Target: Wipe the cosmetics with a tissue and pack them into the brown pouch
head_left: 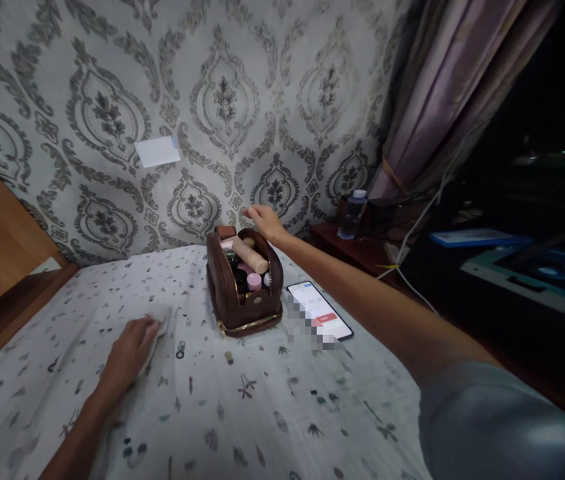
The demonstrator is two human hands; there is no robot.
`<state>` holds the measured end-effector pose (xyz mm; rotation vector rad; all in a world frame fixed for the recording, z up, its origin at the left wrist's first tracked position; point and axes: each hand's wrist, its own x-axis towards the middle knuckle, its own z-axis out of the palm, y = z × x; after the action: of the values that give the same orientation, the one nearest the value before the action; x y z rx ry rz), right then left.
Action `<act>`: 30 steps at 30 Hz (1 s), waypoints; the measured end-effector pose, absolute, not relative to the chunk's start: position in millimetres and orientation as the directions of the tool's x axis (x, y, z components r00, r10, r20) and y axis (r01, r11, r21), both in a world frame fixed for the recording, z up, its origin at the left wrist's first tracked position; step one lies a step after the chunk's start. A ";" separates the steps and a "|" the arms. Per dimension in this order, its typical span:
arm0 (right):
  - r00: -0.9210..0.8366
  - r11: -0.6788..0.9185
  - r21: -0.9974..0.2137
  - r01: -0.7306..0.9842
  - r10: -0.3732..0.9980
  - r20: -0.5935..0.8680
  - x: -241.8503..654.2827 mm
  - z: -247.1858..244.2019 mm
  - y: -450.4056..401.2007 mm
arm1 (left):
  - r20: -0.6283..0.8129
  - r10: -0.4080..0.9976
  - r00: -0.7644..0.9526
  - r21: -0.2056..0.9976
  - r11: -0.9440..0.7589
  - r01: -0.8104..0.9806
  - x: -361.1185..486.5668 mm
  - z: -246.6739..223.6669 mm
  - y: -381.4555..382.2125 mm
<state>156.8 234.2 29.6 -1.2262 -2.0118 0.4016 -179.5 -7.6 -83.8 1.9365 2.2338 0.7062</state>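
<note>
In the head view, a brown pouch [243, 288] is seen just above the middle of the frame, standing upright and unzipped on a bed sheet [282, 413] printed with small leaves. The pouch is packed with bottles and tubes, a beige tube [251, 255] lying slantwise across the top and a pink cap [254, 281] showing below it; the upright stance appears to be kept by the full load inside. The right hand [265, 222] is held above the far rim of the pouch, fingers spread and open, with nothing gripped, apparently poised over the contents. The left hand [132, 350] is laid flat at the lower left, pressed onto a pale cloth [162, 323] that is pinned against the sheet; whether the fingers are curled round it cannot be told. A phone [319, 310] is lying face up just right of the pouch, its screen lit. At the upper right, a water bottle [352, 215] is stood on a dark side table [362, 250] beside a curtain [442, 93]. A white card [157, 151] is fixed to the patterned wall.
</note>
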 end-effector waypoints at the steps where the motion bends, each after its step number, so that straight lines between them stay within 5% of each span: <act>1: -0.206 0.458 -0.657 0.598 0.881 0.426 164.8 24.0 233.5 | 0.220 0.959 -0.178 0.366 0.089 0.926 -181.9 -81.1 -5.9; 9: 0.015 0.162 -0.964 0.209 0.985 0.169 192.9 -33.3 221.8 | 0.079 0.994 -0.072 0.106 0.064 0.992 -178.4 -68.1 -6.5; 16: -0.025 0.035 -0.993 -0.116 0.999 0.038 209.4 -36.7 219.8 | 0.183 0.966 -0.185 -0.051 0.197 0.979 -199.1 -45.1 13.7; 21: -0.031 -0.021 -0.965 -0.262 0.999 -0.013 211.3 -37.9 217.7 | -0.114 0.971 -0.209 -0.124 0.195 0.973 -200.1 -26.3 29.7; 24: -0.029 -0.031 -0.962 -0.272 0.999 -0.024 207.9 -40.3 217.2 | -0.005 0.975 -0.224 -0.187 0.219 0.958 -188.4 -20.1 36.3; 27: -0.019 -0.039 -0.956 -0.290 0.999 -0.035 203.5 -40.3 215.9 | 0.130 0.982 -0.136 -0.145 0.154 0.977 -178.7 -21.4 46.6; 30: 0.007 -0.046 -0.959 -0.280 0.999 -0.050 199.3 -39.3 215.7 | 0.226 0.973 -0.051 0.124 0.023 0.992 -170.3 -29.9 67.6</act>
<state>199.3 215.7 -39.3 -1.0379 -0.9642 1.3557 -170.3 67.6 -29.9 2.2165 2.3008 0.3999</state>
